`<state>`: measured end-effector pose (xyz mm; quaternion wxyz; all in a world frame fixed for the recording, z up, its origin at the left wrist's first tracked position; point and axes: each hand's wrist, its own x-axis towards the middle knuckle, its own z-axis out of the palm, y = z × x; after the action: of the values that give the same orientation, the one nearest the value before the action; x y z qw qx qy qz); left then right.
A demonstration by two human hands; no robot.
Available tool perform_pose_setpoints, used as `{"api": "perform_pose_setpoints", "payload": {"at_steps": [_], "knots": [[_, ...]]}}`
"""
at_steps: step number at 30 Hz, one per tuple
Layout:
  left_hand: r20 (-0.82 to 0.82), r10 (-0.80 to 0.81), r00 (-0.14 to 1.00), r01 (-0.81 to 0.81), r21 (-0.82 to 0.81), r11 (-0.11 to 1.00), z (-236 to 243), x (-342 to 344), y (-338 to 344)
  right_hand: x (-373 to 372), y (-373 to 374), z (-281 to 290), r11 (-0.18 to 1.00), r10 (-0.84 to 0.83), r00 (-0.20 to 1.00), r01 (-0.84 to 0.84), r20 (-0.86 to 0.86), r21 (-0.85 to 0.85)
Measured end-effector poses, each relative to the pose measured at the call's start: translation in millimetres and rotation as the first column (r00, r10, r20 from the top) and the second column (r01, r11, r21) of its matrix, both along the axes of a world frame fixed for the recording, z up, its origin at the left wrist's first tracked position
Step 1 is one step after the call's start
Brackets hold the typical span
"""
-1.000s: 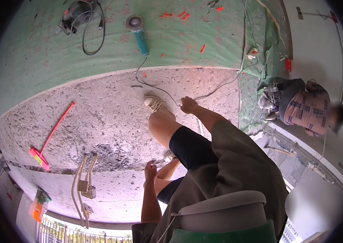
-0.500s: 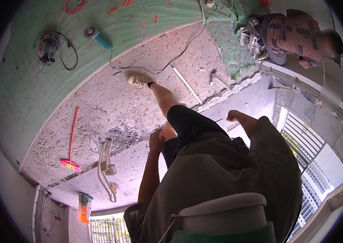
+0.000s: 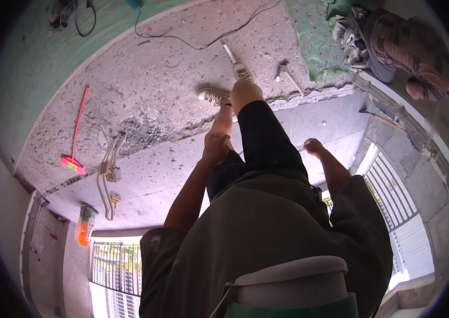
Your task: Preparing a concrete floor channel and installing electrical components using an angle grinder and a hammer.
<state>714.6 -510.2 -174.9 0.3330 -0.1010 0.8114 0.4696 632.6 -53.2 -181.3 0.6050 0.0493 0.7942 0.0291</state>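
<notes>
My left hand (image 3: 217, 148) hangs in front of my left knee, its fingers curled in and no object showing in it. Out to the right, my right hand (image 3: 313, 147) is closed beside my thigh. A faint thin line shows next to its fingers, too small to identify. Both hands are above the floor, away from the tools. Ahead of my shoes (image 3: 242, 72) lies a white strip (image 3: 228, 52), partly behind one shoe. To its right a hammer (image 3: 292, 82) rests on the rough concrete.
A red broom (image 3: 79, 127), a pale bent-metal frame (image 3: 106, 175) and an orange-green bag (image 3: 84, 230) are at left. A black cable (image 3: 198, 47) crosses the floor to a teal power tool (image 3: 135, 4). Another person (image 3: 407, 50) crouches far right, near a long-handled tool (image 3: 383, 121).
I have stepped forward and my view has shifted; the floor items sit higher in the picture. Both my feet show now. My left hand has moved up in the picture; the other person leans lower.
</notes>
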Motion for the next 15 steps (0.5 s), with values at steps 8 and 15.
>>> {"api": "perform_pose_setpoints", "payload": {"at_steps": [8,15], "knots": [[0.396,0.785,0.477,-0.834,-0.077,0.546,-143,-18,18,-135,72,-97,0.862,-0.474,0.88,0.465,-0.002,0.203],[0.407,0.348,0.845,-0.396,0.04,0.917,-171,-27,114,-119,120,-241,0.921,-0.372,0.923,0.354,0.1,0.159]]}}
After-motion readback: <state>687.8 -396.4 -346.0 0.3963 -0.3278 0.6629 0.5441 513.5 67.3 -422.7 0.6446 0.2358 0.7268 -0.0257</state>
